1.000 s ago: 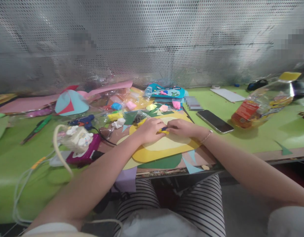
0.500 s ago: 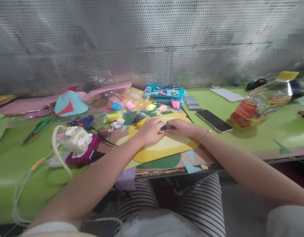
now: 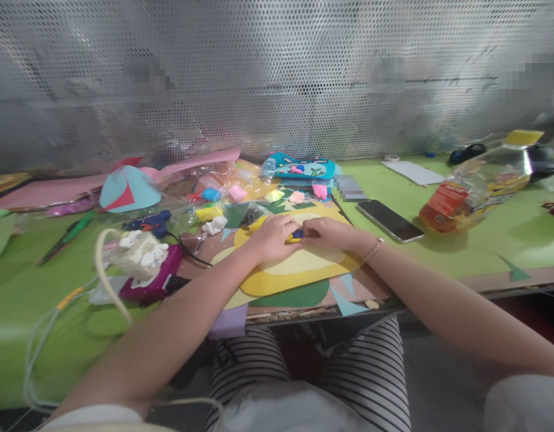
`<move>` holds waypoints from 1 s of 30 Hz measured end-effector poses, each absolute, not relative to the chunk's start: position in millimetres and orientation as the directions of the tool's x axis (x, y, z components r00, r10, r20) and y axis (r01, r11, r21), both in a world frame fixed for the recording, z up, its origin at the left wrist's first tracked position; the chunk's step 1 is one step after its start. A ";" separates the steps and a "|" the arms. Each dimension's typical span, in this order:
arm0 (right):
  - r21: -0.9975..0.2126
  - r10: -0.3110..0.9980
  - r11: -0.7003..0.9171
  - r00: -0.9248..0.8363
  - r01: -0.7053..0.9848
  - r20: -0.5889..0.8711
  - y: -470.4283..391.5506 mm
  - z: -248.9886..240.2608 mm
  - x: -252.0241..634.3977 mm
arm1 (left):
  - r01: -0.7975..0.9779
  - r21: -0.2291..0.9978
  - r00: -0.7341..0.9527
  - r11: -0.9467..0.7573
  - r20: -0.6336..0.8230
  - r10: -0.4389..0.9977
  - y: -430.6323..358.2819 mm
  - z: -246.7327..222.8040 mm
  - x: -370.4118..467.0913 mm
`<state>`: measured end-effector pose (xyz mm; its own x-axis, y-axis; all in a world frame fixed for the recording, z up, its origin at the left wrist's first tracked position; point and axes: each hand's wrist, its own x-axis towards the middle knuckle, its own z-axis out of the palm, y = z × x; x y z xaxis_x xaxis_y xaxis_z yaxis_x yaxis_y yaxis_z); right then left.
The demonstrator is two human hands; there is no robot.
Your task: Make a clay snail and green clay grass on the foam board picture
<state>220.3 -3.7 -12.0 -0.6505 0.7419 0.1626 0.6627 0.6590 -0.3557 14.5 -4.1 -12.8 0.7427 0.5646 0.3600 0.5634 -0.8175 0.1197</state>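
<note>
My left hand (image 3: 276,237) and my right hand (image 3: 325,233) meet over layered yellow paper sheets (image 3: 277,284), fingers curled. Between the fingertips shows a small blue and yellow piece (image 3: 297,234), which looks like modelling clay; most of it is hidden by my fingers. Both hands are closed on it, low over the pale yellow oval (image 3: 288,263) of the sheets. Just beyond my left hand lie a yellow clay lump (image 3: 209,212), a crumpled white piece (image 3: 214,225) and a dark lump in clear wrap (image 3: 253,215).
A phone (image 3: 389,221) and a tilted plastic bottle (image 3: 477,186) are to the right. On the left are a glue gun (image 3: 151,223), a purple box (image 3: 153,285) with a cable, and a green-handled cutter (image 3: 68,235). A perforated metal panel (image 3: 277,78) stands behind the table.
My hands stay together over the yellow sheets, with the fingers shifting only very slightly around the blue and yellow piece. Nothing else has visibly moved on the table.
</note>
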 end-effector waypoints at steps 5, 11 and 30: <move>-0.365 0.720 0.676 -0.680 0.640 0.138 -1.1 -11.1 223.0 | 0.566 0.119 0.748 -0.816 0.341 0.569 -3.0 -12.4 14.7; -0.404 0.709 0.681 -0.688 0.611 0.155 -0.2 -13.4 224.4 | 0.572 0.112 0.742 -0.813 0.353 0.570 -3.7 -13.4 14.4; -0.379 0.736 0.661 -0.659 0.648 0.157 -6.2 -8.7 221.2 | 0.534 0.118 0.761 -0.837 0.363 0.537 -2.2 -9.2 7.2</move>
